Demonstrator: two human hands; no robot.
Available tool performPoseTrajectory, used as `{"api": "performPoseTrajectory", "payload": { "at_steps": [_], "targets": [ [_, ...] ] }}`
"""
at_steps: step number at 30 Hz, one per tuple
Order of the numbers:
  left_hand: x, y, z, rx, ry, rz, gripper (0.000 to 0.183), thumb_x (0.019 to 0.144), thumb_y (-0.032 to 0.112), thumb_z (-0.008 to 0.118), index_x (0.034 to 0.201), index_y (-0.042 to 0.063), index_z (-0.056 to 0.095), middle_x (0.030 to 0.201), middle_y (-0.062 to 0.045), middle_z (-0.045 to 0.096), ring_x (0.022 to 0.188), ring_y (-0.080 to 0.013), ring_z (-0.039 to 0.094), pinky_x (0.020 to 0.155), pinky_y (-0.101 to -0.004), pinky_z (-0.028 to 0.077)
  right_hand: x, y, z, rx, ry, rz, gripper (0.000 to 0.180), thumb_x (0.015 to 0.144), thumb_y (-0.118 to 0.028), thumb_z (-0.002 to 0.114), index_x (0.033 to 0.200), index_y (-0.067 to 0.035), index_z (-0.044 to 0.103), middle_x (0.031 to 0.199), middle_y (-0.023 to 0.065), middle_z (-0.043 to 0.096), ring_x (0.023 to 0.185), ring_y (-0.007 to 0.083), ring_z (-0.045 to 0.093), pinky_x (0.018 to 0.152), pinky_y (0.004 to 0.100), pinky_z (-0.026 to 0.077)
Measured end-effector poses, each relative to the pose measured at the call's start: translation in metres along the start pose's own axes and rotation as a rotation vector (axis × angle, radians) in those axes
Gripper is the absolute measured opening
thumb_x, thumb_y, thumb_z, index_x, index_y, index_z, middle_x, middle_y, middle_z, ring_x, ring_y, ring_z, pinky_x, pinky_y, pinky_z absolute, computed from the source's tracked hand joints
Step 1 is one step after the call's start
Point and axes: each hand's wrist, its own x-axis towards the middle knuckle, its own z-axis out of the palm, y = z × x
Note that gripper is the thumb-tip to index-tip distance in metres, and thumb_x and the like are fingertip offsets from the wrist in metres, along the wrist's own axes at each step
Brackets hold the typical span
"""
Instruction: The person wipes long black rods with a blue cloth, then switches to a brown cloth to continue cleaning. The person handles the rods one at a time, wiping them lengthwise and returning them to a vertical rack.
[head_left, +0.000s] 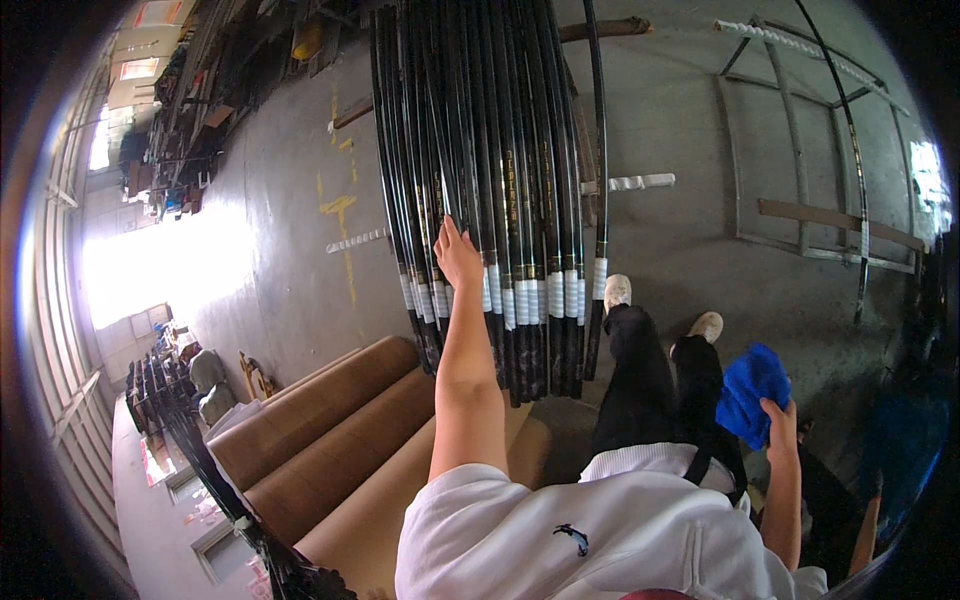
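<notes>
A long row of glossy black poles (529, 217), with gold markings and white wrapped bands near their lower ends, lies side by side before me. My left hand (459, 253) is over the left part of the row, its fingertips at one pole; whether they grip it cannot be told. At the lower right, my right hand (780, 420) holds a bunched blue cloth (754, 396), away from the poles. One separate black pole (600, 165) lies just right of the row, beside my shoe.
Large brown rolls (322, 412) lie at the lower left. A metal frame (802, 165) stands at the upper right, with another black pole (855, 157) across it. White-wrapped bars (641, 182) stick out beneath the row. Another person's arm (866, 525) shows at the lower right.
</notes>
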Motion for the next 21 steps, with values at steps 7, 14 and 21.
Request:
{"api": "performPoseTrajectory", "payload": {
  "at_steps": [7,14,21],
  "targets": [
    [0.015,-0.038,0.003,0.085,0.108,0.156,0.045,0.094,0.026,0.042,0.138,0.014,0.035,0.136,-0.005,0.043,0.121,-0.0270,0.042,0.102,-0.0371,0.034,-0.009,-0.010,0.004,0.011,0.108,-0.005,0.058,0.073,-0.017,0.066,0.126,-0.004,0.046,0.116,0.0125,0.056,0.104,0.0277,0.055,0.088,0.0414,0.043],
    [0.019,-0.025,0.018,-0.021,0.111,-0.015,0.048,0.091,0.030,0.047,0.132,0.006,0.040,0.122,-0.022,0.052,0.109,-0.0357,0.052,0.094,-0.0448,0.039,-0.005,-0.003,-0.003,0.257,-0.034,-0.001,0.049,0.072,-0.007,0.055,0.120,0.000,0.048,0.103,0.0092,0.059,0.089,0.0235,0.059,0.079,0.0368,0.047],
    [0.035,-0.086,0.044,0.151,0.242,0.002,0.047,0.090,0.032,0.048,0.125,0.002,0.044,0.123,-0.020,0.050,0.104,-0.0402,0.054,0.085,-0.0464,0.044,0.002,0.003,-0.016,0.211,-0.189,-0.037,0.035,0.071,-0.004,0.050,0.105,0.002,0.055,0.089,0.0054,0.059,0.079,0.0155,0.056,0.073,0.0295,0.045]
  ]
}}
